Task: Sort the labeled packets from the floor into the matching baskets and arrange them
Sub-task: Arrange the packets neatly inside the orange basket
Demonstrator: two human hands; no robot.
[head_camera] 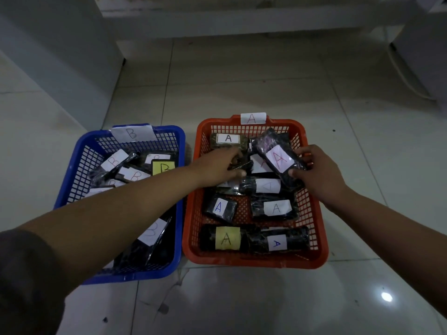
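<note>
Head: hands (266, 170) curled on packets (278, 160).

Dim, soft-focus wide-angle view; lamp glare on glossy floor (386, 296).

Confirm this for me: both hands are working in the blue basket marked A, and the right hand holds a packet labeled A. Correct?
Not quite. The head view shows the basket marked A is red, not blue. Both hands do work there, and the right hand holds a packet labeled A.
</note>
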